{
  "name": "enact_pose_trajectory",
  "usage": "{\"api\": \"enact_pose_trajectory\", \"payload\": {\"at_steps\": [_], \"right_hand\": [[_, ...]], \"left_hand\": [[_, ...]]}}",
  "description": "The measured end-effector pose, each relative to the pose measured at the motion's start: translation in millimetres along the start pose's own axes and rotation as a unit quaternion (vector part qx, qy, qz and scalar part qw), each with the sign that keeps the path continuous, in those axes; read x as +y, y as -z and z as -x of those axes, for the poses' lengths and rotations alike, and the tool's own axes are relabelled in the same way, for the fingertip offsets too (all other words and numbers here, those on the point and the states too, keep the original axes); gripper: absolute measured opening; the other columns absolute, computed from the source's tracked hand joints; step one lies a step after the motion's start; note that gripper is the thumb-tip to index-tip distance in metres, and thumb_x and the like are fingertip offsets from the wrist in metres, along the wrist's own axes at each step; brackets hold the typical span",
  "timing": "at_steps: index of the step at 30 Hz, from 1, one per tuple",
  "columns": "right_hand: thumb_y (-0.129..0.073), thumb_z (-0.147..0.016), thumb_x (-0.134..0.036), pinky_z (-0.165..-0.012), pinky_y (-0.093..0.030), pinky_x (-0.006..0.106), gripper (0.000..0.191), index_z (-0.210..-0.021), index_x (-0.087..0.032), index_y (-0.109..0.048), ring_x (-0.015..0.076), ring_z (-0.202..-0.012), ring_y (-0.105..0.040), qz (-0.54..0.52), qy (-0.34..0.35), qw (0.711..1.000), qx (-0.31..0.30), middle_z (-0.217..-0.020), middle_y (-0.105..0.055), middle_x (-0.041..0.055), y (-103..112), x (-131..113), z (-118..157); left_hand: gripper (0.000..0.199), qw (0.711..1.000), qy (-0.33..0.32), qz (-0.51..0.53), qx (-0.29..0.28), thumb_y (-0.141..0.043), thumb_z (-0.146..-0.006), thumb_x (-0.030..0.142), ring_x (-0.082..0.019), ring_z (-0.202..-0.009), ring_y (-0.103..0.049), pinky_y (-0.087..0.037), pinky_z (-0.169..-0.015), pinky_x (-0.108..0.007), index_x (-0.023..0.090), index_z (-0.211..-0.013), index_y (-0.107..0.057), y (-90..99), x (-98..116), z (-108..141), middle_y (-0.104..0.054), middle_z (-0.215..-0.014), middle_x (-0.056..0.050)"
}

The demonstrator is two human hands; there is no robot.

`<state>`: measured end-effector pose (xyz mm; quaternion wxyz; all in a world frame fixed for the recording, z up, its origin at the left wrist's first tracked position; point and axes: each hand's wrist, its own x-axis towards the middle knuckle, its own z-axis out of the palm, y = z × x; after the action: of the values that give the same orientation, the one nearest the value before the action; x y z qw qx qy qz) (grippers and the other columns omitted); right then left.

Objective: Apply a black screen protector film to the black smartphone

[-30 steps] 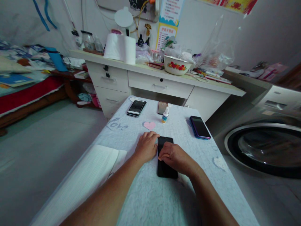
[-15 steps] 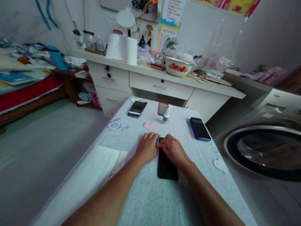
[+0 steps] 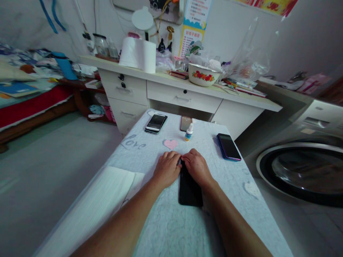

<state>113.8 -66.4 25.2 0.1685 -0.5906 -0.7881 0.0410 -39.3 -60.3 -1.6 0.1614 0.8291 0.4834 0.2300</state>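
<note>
A black smartphone [image 3: 189, 189] lies flat on the cloth-covered table in front of me, its far end hidden by my hands. My left hand [image 3: 168, 167] is closed at the phone's upper left edge, fingers curled and thumb against the phone. With bent fingers pressed together, my right hand [image 3: 197, 167] pinches at the phone's top end; whatever sits between the fingertips is too small to make out. A small white bottle [image 3: 189, 132] with a blue and yellow label stands upright just beyond my hands.
Stacked phones [image 3: 156, 123] lie at the table's far left, another phone [image 3: 186, 123] behind the bottle, and more stacked phones [image 3: 228, 147] on the right. White paper [image 3: 107, 196] covers the left edge. A desk [image 3: 184, 101] stands beyond; a washing machine [image 3: 308, 160] is to the right.
My right hand has shifted slightly away from me and to the left along the phone's top end, its fingertips now near my left hand. My left hand stays at the phone's edge.
</note>
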Motion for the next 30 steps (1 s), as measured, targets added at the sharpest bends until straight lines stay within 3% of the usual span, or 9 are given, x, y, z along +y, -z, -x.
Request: {"api": "enact_pose_trajectory", "payload": {"at_steps": [10,20,30], "right_hand": [[-0.050,-0.092,-0.016,-0.076,-0.038,0.023,0.022,-0.083,-0.018,-0.070,0.0138,-0.083,-0.055,-0.001,-0.053,0.999,0.001,-0.083,-0.057,0.0040,5.1,16.3,5.6],[-0.048,-0.093,-0.016,-0.075,-0.040,0.023,0.022,-0.086,-0.018,-0.068,0.0145,-0.082,-0.053,-0.008,-0.006,1.000,0.005,-0.087,-0.057,0.0053,-2.1,-2.4,-0.2],[-0.049,-0.094,-0.017,-0.077,-0.040,0.023,0.022,-0.087,-0.018,-0.070,0.0142,-0.084,-0.054,-0.013,-0.009,1.000,-0.008,-0.087,-0.056,0.0050,1.0,-0.9,-2.2]], "left_hand": [[0.033,1.000,0.007,0.003,-0.012,-0.054,-0.085,0.024,-0.023,-0.112,-0.046,-0.036,-0.096,-0.038,0.025,-0.118,-0.054,1.5,1.8,-0.6,-0.056,-0.121,-0.004],[0.033,1.000,0.016,0.005,-0.008,-0.053,-0.085,0.022,-0.023,-0.113,-0.047,-0.037,-0.095,-0.038,0.023,-0.118,-0.052,2.6,3.1,-0.6,-0.057,-0.120,-0.005],[0.031,1.000,0.008,0.006,-0.004,-0.051,-0.086,0.022,-0.023,-0.111,-0.046,-0.037,-0.094,-0.037,0.022,-0.117,-0.053,0.9,1.2,-1.1,-0.057,-0.119,-0.005]]}}
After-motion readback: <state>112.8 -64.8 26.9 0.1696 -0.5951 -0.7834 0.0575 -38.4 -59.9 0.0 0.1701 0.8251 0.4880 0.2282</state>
